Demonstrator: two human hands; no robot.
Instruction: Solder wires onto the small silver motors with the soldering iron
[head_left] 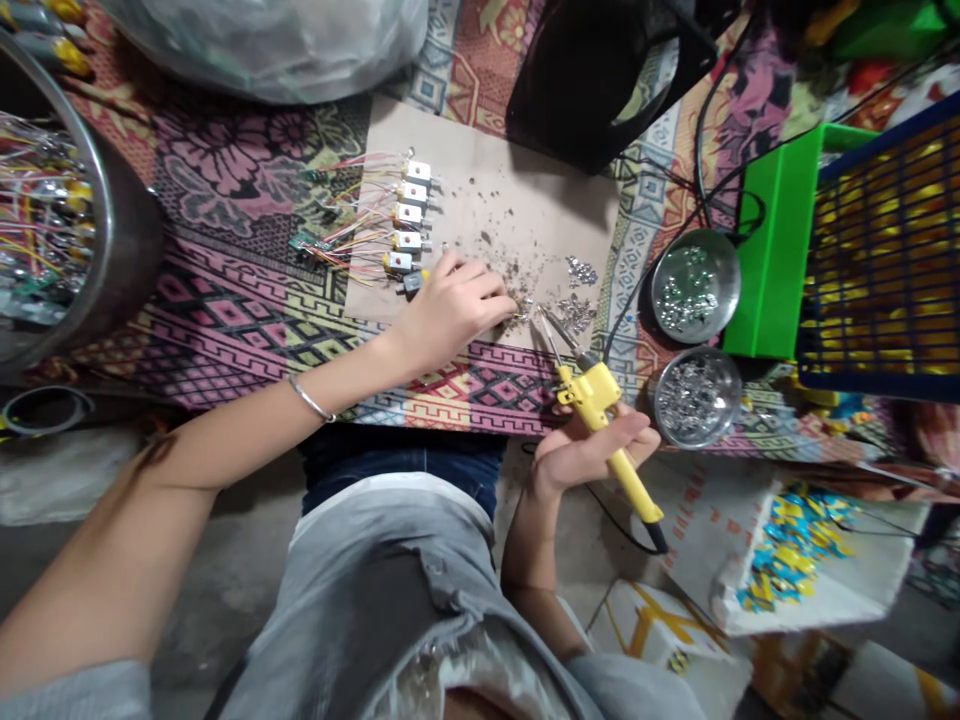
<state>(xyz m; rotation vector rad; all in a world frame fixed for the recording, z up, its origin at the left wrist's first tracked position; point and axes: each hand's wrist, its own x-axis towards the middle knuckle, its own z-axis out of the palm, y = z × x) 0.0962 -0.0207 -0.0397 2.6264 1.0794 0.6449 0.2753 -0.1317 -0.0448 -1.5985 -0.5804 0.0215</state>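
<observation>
My right hand [592,450] is wrapped round the yellow handle of a soldering iron [600,398], whose metal tip points up and left at the cardboard sheet [450,130]. Over the sheet's lower edge, my left hand [465,305] has its fingers drawn together in a pinch near that tip; what they hold is too small to make out. Beside the left hand runs a column of small motors [409,214] with thin coloured wires trailing left. One more motor [412,284] lies partly under the hand. Tiny metal parts [576,315] and dark crumbs are scattered right of my fingers.
Two round metal dishes [696,290] of small parts stand at right, by a green bin [772,250] and a blue basket [877,250]. A black fan-like box [600,80] and a plastic bag [277,45] are at the back. Left is a metal pot [124,230] of wired motors.
</observation>
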